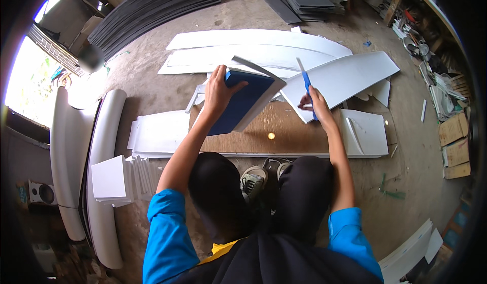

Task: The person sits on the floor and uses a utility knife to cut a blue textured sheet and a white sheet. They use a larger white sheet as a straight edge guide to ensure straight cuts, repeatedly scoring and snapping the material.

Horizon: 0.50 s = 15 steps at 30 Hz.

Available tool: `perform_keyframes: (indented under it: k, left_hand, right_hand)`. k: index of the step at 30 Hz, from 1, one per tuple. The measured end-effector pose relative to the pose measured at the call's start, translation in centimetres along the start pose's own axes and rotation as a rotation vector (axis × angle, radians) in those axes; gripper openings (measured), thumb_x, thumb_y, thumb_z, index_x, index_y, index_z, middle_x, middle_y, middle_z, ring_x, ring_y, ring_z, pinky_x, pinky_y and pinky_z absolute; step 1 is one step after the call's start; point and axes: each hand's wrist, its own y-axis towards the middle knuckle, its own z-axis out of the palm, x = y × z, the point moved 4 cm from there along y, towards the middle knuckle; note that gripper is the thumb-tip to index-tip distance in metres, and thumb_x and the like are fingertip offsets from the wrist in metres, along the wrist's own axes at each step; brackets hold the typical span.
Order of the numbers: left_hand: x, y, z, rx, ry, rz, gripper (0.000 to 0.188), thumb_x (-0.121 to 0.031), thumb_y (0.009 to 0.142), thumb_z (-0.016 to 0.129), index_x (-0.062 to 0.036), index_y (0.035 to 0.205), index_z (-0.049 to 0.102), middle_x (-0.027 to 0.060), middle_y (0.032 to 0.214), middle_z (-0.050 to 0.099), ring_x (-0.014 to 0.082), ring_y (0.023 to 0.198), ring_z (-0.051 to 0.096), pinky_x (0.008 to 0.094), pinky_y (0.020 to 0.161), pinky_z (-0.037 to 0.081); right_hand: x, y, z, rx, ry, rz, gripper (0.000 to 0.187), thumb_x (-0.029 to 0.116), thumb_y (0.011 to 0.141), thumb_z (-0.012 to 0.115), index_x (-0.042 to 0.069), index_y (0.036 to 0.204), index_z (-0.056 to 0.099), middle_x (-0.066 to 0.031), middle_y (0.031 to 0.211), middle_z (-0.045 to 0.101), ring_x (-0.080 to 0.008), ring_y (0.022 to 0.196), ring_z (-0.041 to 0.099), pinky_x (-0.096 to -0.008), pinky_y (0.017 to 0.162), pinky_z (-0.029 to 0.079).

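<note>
My left hand (pixel 219 92) is closed on the upper left edge of a blue board (pixel 248 94), with the thumb lying on its blue face. The board is held tilted above the brown wooden work surface (pixel 284 127). A pale grey strip (pixel 257 67) stands out along its top edge. To the right, my right hand (pixel 317 106) is wrapped round the blue handle of a utility knife (pixel 307 79). Its long blade points up and away from me, apart from the blue board. Behind the knife lies a wide white foam sheet (pixel 350 78).
White sheets (pixel 223 56) lie beyond the work surface. At left are a stack of white pieces (pixel 111 180) and large white rolls (pixel 104 182). Dark sheets (pixel 157 12) are piled at the back; cardboard boxes (pixel 454 137) line the right side.
</note>
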Motion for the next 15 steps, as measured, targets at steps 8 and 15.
perform_keyframes:
  k: [8, 15]
  left_hand:
    - [-0.6, -0.3, -0.7, 0.086, -0.249, -0.144, 0.05, -0.025, 0.063, 0.078, 0.0036, 0.093, 0.05, 0.0178, 0.082, 0.061, 0.0285, 0.075, 0.062, 0.0352, 0.065, 0.05]
    - [-0.2, -0.4, -1.4, 0.1, -0.379, -0.164, 0.047, -0.024, 0.064, 0.078, 0.0022, 0.091, 0.05, 0.0176, 0.084, 0.061, 0.0269, 0.077, 0.062, 0.0342, 0.066, 0.05]
  right_hand:
    - [6.4, 3.5, 4.1, 0.113, -0.539, -0.313, 0.06, 0.052, 0.073, 0.063, 0.001, 0.101, 0.047, -0.0159, 0.105, 0.056, -0.025, 0.101, 0.054, -0.0344, 0.093, 0.037]
    - [6.8, 3.3, 5.2, 0.144, -0.141, -0.226, 0.035, 0.022, 0.071, 0.074, 0.013, 0.075, 0.04, -0.0057, 0.082, 0.061, -0.0158, 0.091, 0.057, -0.0304, 0.084, 0.04]
